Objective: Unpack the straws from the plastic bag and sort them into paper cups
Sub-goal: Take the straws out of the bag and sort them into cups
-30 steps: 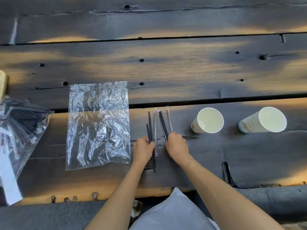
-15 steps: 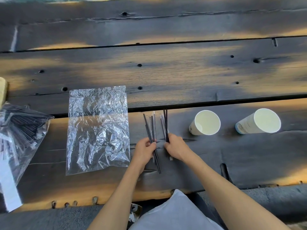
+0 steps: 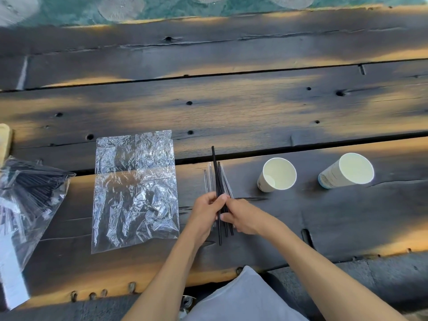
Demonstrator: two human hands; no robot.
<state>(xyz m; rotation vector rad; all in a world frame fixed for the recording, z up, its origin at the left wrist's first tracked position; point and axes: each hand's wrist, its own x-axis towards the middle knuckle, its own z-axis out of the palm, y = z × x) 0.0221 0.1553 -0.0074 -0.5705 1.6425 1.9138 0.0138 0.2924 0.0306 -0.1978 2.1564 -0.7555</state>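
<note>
Straws (image 3: 217, 181), loosely fanned a second ago, now sit gathered into one tight bundle over the wooden table (image 3: 231, 107), pinched between left hand (image 3: 205, 210) and right hand (image 3: 240, 216); empty plastic bag (image 3: 135, 191) lies left, two paper cups (image 3: 276, 174) right.

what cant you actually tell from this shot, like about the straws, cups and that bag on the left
- Straws, head view: exact count unclear; the left hand and right hand cover their middles, and they overlap.
- Full bag, head view: cut off by the left edge; crinkled plastic blurs its contents.
- Near cup and far cup: printing too small to read.
- Flat bag: glare hides whether any straw remains inside.
</note>
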